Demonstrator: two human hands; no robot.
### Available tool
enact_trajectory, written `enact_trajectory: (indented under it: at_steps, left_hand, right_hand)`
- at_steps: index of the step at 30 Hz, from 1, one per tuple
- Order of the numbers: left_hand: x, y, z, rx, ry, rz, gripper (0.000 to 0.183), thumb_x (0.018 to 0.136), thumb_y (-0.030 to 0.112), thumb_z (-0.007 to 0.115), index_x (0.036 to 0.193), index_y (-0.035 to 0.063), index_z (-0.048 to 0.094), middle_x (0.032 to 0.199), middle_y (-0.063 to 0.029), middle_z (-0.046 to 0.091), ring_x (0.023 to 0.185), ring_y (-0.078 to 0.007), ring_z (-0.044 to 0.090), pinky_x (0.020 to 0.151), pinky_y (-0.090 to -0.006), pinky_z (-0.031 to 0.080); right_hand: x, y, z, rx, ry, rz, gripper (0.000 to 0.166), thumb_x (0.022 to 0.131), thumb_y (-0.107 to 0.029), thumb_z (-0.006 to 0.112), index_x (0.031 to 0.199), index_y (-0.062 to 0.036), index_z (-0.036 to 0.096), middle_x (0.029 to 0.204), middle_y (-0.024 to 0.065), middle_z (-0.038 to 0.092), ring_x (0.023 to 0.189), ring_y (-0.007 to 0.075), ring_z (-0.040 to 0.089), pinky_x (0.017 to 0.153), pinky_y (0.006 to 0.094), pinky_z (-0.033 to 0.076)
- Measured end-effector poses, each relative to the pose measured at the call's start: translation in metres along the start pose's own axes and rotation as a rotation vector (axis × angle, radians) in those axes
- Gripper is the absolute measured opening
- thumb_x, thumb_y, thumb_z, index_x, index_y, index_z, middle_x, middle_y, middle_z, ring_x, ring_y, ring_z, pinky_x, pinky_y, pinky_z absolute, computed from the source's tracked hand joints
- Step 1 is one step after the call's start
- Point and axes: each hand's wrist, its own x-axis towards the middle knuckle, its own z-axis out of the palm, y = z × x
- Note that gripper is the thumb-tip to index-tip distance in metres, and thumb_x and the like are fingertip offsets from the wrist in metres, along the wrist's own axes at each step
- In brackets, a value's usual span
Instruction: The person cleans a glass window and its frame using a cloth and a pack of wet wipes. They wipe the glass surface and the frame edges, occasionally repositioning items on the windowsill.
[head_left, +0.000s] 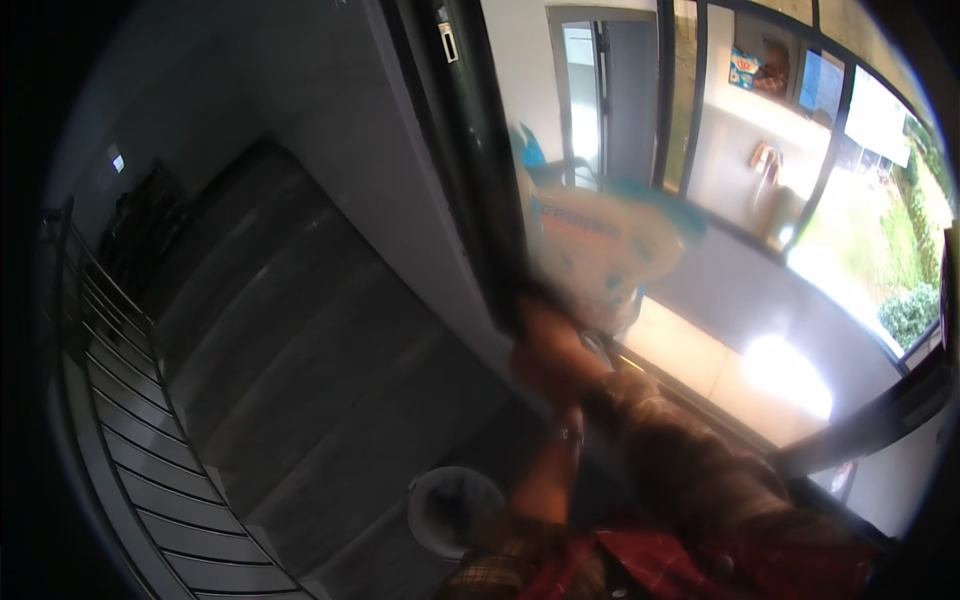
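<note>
My left hand (534, 369) and my right hand (574, 356) meet in front of me, overlapping and blurred by motion. Both are beside a dark door or window frame (480, 150). Just beyond them is a blurred plastic bag (600, 232), whitish with blue edges and reddish writing. Its lower end reaches down to my hands, but the blur hides how the fingers lie and which hand has hold of it. A bracelet (571, 433) circles my left wrist. Plaid sleeves cover both forearms.
A pale bucket (420, 495) stands on the dark floor below my left forearm. Metal railing (150, 442) curves along the left. To the right are a sunlit ledge (690, 345) and dark-framed glass panes, one with a figure and a blue-and-white packet (742, 69), possibly reflected.
</note>
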Motion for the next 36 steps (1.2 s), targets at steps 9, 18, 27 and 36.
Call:
enact_trajectory:
  at_steps: [9,18,27,36]
  left_hand:
    - [0.007,-0.015,0.011,0.066,-0.072,-0.100,0.058,0.085,0.044,0.054,0.123,0.0011,0.048,0.121,-0.0196,0.050,0.112,-0.0344,0.046,0.095,-0.0465,0.037]
    - [0.002,-0.017,0.031,-0.005,0.246,0.218,0.042,0.090,0.040,0.048,0.100,-0.0002,0.056,0.101,-0.0196,0.058,0.090,-0.0334,0.054,0.074,-0.0413,0.043]
    - [0.020,0.002,0.000,0.068,0.055,-0.081,0.050,0.087,0.045,0.050,0.103,-0.0016,0.056,0.096,-0.0203,0.057,0.088,-0.0351,0.053,0.075,-0.0450,0.042]
    - [0.007,-0.002,0.010,0.257,0.143,0.046,0.036,0.090,0.034,0.048,0.110,0.0043,0.053,0.112,-0.0197,0.053,0.102,-0.0345,0.052,0.090,-0.0490,0.040]
  right_hand:
    - [0.027,0.019,0.002,0.008,0.015,-0.041,0.089,0.068,-0.012,0.065,0.141,0.0028,0.017,0.103,0.0298,0.059,0.093,0.0403,0.062,0.079,0.0457,0.050]
    - [0.030,0.024,0.013,0.045,0.155,-0.095,0.089,0.072,-0.015,0.063,0.143,0.0034,0.011,0.108,0.0324,0.057,0.099,0.0417,0.060,0.087,0.0451,0.048]
    - [0.033,0.005,0.003,0.035,-0.026,-0.046,0.089,0.072,-0.013,0.062,0.142,0.0044,0.010,0.104,0.0316,0.059,0.095,0.0415,0.062,0.084,0.0451,0.049]
    - [-0.052,0.033,-0.023,-0.126,0.112,-0.144,0.069,0.084,-0.045,0.053,0.128,0.0067,0.043,0.092,0.0234,0.064,0.078,0.0327,0.066,0.074,0.0414,0.052]
